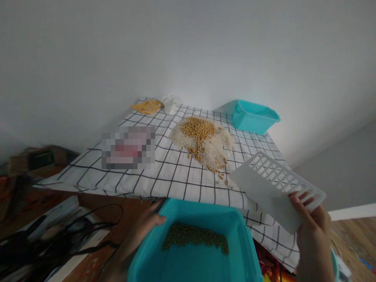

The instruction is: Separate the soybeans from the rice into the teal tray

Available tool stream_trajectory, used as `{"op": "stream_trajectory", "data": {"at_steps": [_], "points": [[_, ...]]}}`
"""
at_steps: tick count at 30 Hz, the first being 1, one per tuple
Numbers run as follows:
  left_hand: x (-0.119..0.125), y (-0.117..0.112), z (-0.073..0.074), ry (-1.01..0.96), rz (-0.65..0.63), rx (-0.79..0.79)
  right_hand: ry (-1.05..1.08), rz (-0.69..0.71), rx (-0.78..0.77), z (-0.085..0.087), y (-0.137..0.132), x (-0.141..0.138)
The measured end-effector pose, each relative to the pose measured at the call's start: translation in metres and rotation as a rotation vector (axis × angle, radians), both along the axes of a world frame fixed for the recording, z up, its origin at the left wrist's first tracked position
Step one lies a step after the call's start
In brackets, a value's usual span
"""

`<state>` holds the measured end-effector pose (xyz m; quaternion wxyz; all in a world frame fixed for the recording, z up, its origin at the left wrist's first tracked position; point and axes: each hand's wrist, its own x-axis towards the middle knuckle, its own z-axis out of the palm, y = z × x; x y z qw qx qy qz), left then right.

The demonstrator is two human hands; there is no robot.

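My left hand (148, 223) is closed on the left rim of a teal plastic bin (199, 270), which sits in front of the table's near edge. Inside, dark-looking round beans (195, 237) lie in a band toward the far side. With my right hand (313, 219) I grip a thin white plastic sheet (267, 192) by its row of slots, tilted over the table's right front corner. Behind it, a pile of white grains (216, 147) is spread on the cloth. Yellow round beans (198, 127) cover its middle, and several are scattered toward the sheet.
The checked cloth (167, 178) covers the table. A second teal bin (252, 117) stands at the back right, near the wall. Yellow cloth (147, 106) and white crumpled material (169, 105) lie at the back left. Dark cables (85, 231) are below on the left.
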<state>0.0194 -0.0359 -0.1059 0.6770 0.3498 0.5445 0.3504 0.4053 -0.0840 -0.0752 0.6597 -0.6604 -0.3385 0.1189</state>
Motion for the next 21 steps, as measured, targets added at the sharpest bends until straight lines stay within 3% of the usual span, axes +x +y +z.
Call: {"op": "stream_trajectory", "data": {"at_steps": [5,12,21], "points": [[0.002,0.003,0.002,-0.069,-0.043,0.046,-0.016,0.019,-0.004,-0.002,-0.007,-0.007],[0.002,0.005,-0.004,-0.027,-0.049,0.035,0.206,-0.029,0.000,0.006,-0.008,-0.027],[0.002,0.011,-0.011,-0.010,-0.105,0.075,0.099,0.104,-0.050,0.013,-0.011,-0.039]]}}
